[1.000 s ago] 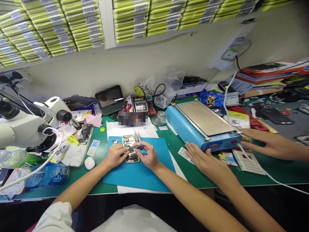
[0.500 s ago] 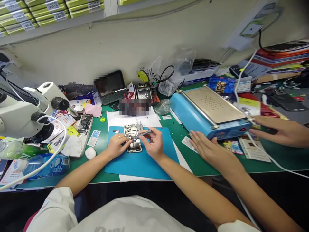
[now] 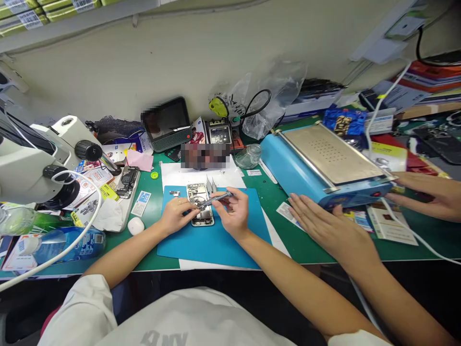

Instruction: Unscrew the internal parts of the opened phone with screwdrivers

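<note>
A slim grey screwdriver (image 3: 215, 199) lies slantwise between my hands, above an opened phone (image 3: 202, 218). My right hand (image 3: 233, 214) is closed round its upper right end. The fingers of my left hand (image 3: 176, 215) pinch close to the lower left end; the tip itself is hard to make out. Under the hands, the phone shows its bare insides on a blue mat (image 3: 216, 245). Two more grey screwdrivers (image 3: 211, 185) lie just beyond the phone's upper right edge. A small metal phone part (image 3: 175, 193) rests on the mat to the left.
On the right, another person's hands (image 3: 333, 230) touch a blue machine with a perforated metal plate (image 3: 326, 151). A microscope (image 3: 54, 168) and bottles (image 3: 72, 242) crowd the left. A glass jar (image 3: 248, 156) and a dark-screened device (image 3: 167, 122) stand behind the mat.
The camera view has shifted slightly, moving the machine rightward in the picture. My hands keep the screwdriver above the phone, with little change in grip. The other person's hands stay at the machine.
</note>
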A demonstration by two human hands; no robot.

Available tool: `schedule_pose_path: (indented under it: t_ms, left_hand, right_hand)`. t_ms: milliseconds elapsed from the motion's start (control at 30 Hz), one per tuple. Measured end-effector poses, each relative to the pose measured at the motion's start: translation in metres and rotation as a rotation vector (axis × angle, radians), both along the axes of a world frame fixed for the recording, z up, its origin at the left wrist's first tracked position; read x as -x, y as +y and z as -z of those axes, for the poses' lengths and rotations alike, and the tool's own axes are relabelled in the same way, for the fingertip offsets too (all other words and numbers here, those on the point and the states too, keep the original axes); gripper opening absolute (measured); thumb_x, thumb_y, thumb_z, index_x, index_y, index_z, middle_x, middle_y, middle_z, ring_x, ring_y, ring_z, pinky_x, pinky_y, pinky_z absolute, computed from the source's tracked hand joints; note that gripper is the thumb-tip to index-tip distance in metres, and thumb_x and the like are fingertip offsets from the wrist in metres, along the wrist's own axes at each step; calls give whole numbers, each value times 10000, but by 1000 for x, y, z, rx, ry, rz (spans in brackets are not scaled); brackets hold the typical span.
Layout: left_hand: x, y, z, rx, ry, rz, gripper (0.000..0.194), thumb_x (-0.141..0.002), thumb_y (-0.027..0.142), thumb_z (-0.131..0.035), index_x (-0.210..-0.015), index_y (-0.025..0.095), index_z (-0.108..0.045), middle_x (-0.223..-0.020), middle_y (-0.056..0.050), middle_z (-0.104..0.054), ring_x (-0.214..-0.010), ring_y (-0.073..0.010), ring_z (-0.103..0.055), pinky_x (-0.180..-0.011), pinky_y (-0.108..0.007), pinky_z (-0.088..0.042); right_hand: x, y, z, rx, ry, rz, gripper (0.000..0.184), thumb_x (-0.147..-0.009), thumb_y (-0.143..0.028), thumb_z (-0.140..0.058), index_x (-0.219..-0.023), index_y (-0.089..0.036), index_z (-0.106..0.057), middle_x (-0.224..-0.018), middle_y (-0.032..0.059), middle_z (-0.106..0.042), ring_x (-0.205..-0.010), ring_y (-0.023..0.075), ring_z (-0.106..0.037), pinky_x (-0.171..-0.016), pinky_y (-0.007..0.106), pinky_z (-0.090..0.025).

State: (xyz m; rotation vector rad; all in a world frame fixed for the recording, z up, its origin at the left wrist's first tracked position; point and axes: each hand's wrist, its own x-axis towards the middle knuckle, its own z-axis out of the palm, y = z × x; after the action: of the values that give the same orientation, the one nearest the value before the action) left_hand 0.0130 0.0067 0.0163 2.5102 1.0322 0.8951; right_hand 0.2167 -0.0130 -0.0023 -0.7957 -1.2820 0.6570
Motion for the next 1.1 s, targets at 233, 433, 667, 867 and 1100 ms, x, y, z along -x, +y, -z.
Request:
schedule_pose_path:
  t_ms: [233,433,667,867,1100]
  left_hand:
    - [0,0,-2,9,-2,7,341,-1041,427,-516,-911,192,-725,-777,-33,-697,-718,-159,-639,-698,-304,-438]
    - [0,0,0,12,-13,16,341,-1042,428,-517,-927,193,-736,-789,-36,-710,-746,-166,-651,-698,-307,-434]
    - [0,0,0,17,-14,21,344,-1042,436,-518,-935,194,-738,-777,-31,-699,-746,-164,-652,-694,-311,-429]
    - [0,1,1,19,-16,30,374,-1046,448,-498,-925,193,-744,-767,-36,-692,-734,-166,-645,-688,-312,-429]
    - [1,0,1,27,-7,31,425,-1053,475,-466,-917,193,-753,-756,-41,-691,-724,-164,-640,-685,-306,-430]
  right_hand:
    - [1,-1,-3,25,14,-5,433,-902,-224,-698,-1249,-268,-444,-988,42,-760,-882,185,-759,-726,331,-649]
    - [0,0,-1,34,23,-10,441,-900,-229,-701,-1250,-285,-440,-992,29,-756,-887,173,-756,-724,316,-642]
    - [0,-1,-1,63,24,-8,426,-902,-257,-700,-1240,-273,-441,-989,43,-754,-899,188,-756,-736,339,-646]
    - [0,-2,-2,67,27,-21,428,-905,-245,-700,-1243,-279,-441,-993,37,-755,-893,181,-755,-725,326,-638]
    - [0,-2,-1,98,32,-27,431,-901,-256,-704,-1237,-281,-436,-996,38,-753,-888,187,-752,-707,319,-620]
